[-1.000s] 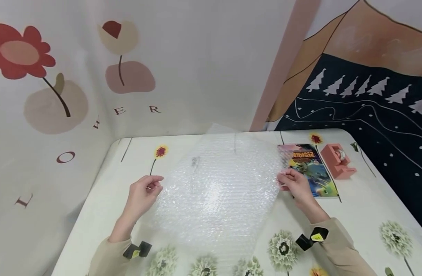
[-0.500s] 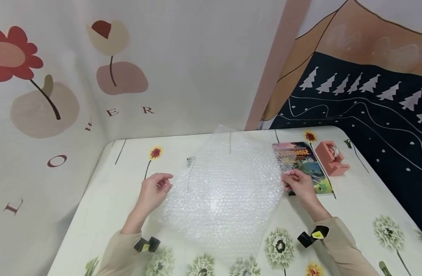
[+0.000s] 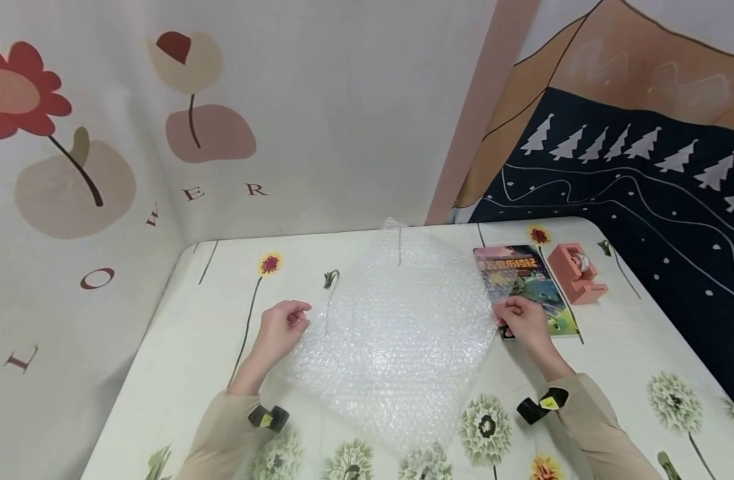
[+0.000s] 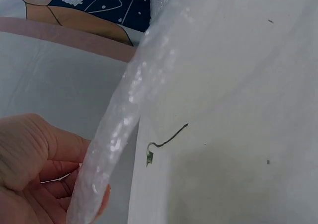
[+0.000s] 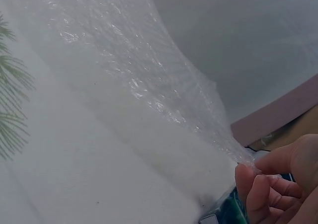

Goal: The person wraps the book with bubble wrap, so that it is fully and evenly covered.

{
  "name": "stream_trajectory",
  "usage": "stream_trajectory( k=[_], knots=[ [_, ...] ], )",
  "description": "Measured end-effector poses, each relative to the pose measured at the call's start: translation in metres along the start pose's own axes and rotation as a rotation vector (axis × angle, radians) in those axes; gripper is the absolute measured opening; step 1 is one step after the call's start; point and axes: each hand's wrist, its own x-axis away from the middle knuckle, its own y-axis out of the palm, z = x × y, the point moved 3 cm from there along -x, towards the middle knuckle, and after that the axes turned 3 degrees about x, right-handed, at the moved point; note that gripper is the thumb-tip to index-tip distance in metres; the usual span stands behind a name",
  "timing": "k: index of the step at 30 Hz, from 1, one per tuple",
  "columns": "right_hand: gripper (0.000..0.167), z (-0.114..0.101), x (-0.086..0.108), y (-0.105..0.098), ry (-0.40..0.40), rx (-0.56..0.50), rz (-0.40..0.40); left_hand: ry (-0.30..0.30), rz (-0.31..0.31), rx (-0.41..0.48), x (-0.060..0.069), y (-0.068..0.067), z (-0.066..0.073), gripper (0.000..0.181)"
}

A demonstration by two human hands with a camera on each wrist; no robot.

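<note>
A clear sheet of bubble wrap (image 3: 397, 333) spans the space between both hands, turned so its corners point to the sides, back and front. My left hand (image 3: 285, 331) pinches its left corner; in the left wrist view the thumb and fingers hold the edge of the bubble wrap (image 4: 117, 129). At the opposite corner my right hand (image 3: 525, 323) pinches the film between thumb and fingertips, over the front of a colourful book (image 3: 525, 280). In the right wrist view the bubble wrap (image 5: 144, 80) stretches away from the right hand (image 5: 276, 184), raised above the tabletop.
A pink tape dispenser (image 3: 577, 273) with a roll of tape stands right of the book. The table (image 3: 181, 373) has a white flower-printed cover. Behind it hang a pale printed wall covering (image 3: 343, 133) and a dark one with white trees (image 3: 655, 180).
My left hand has moved right, closer to the right hand, with its corner of the bubble wrap. The right hand keeps its hold, and the head view has shifted slightly.
</note>
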Motion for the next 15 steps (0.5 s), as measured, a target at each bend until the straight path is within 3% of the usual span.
stream_trajectory(
  k=[9,15],
  knots=[
    [0.021,0.0033,-0.0041,0.0025,-0.052,0.063,0.035,-0.001,-0.006,0.022,-0.0047,0.0083,-0.0041,0.018],
    [0.020,0.0028,-0.0064,0.0019,-0.090,0.111,0.031,-0.037,-0.022,0.004,-0.0060,0.0107,-0.0078,0.018]
  ],
)
